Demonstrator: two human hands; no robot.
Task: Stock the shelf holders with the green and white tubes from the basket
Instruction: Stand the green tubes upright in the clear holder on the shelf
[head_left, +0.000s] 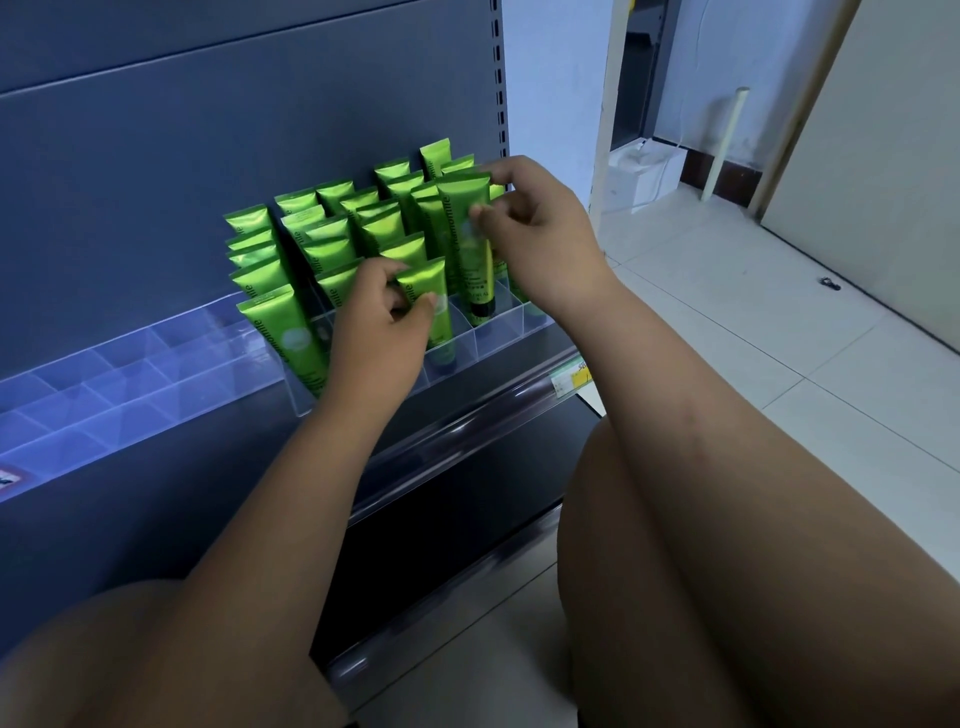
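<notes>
Several green tubes (332, 244) stand cap-down in a clear tiered holder (498, 332) on the dark shelf. My left hand (376, 327) pinches a green tube (428, 296) that sits in a front-row compartment. My right hand (540, 234) holds a taller green tube (467, 228) upright by its crimped top, with its black cap down in a compartment just right of the left one. The basket is out of view.
A second clear holder (104, 384) with bare compartments lies to the left on the same shelf. A yellow price tag (571, 379) sits on the shelf rail. My knees frame the bottom of the view. Tiled floor and a white box (644, 171) lie to the right.
</notes>
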